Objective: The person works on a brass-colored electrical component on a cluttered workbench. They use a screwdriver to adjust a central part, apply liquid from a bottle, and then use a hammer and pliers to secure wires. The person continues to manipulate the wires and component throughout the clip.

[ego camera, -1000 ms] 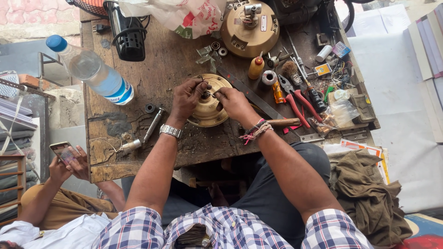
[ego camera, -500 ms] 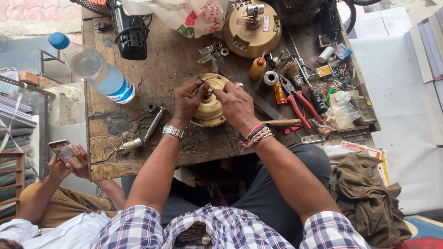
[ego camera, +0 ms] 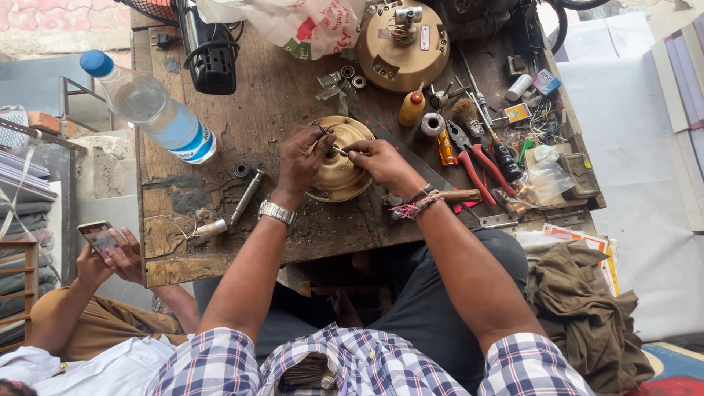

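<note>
Head view looks straight down on two bare hands meeting over a round, brass-coloured motor housing (ego camera: 339,170) that lies flat on the tabletop (ego camera: 286,110), its axis pointing up at the camera; being a disc, it shows no long axis. The left hand (ego camera: 304,158), a metal watch on its wrist, is curled over the housing's left half with fingertips pinched at the centre hub. The right hand (ego camera: 381,163), with thread bands round its wrist, is closed likewise, fingers pinching something thin and small at the same hub; what it is cannot be made out. The housing's surface is dull, smooth metal with a raised rim.

Left of the housing lie a slim steel shaft (ego camera: 246,196) angled diagonally and a small dark ring. Farther left rests a clear plastic water bottle (ego camera: 150,108) with a blue cap, lying slantwise. Beyond the housing sits a second, larger brass-coloured housing (ego camera: 405,45) topped by a metal fitting. Right of the housing are red-handled pliers (ego camera: 473,158), a small orange bottle and a worn brush among scattered clutter. The tabletop is rough, scarred, stained wood. Below and left of the housing, another person's hands hold a phone (ego camera: 99,236).
</note>
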Demonstrator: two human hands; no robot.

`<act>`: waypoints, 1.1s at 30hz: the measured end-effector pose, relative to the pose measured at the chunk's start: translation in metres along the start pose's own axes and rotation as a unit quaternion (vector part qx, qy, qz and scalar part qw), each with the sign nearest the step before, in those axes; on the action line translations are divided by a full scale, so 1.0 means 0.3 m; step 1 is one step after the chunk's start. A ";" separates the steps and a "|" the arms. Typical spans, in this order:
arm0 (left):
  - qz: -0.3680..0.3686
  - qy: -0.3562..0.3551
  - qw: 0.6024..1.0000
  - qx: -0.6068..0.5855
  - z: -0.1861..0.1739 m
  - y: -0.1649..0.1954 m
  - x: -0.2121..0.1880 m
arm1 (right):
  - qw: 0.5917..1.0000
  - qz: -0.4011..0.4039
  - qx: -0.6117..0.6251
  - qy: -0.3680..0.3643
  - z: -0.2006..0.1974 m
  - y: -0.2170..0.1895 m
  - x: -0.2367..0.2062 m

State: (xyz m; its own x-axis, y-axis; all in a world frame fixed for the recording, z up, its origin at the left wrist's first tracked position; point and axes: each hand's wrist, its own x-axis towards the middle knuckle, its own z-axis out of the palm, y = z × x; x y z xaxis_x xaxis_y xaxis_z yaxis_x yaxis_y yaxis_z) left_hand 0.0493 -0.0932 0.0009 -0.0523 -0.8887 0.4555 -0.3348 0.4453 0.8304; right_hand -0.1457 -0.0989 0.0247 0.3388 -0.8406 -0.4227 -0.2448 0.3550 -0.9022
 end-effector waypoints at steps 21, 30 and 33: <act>0.096 0.014 0.988 0.116 -0.003 0.000 -0.034 | 0.757 -0.356 -0.515 0.187 -0.031 -0.012 -0.028; 0.041 -0.038 0.995 0.088 -0.022 -0.011 0.025 | 0.844 -0.314 -0.411 0.141 0.014 0.030 -0.014; 0.034 -0.050 0.995 0.081 -0.026 -0.008 0.030 | 0.800 -0.346 -0.461 0.167 0.020 0.022 -0.028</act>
State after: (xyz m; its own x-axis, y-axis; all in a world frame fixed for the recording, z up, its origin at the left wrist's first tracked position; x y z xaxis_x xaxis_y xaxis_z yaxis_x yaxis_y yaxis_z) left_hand 0.0570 -0.1014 0.0055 -0.1704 -0.8669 0.4684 -0.4738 0.4889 0.7324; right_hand -0.1447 -0.0872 0.0218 0.4596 -0.8227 0.3347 -0.7219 -0.5655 -0.3988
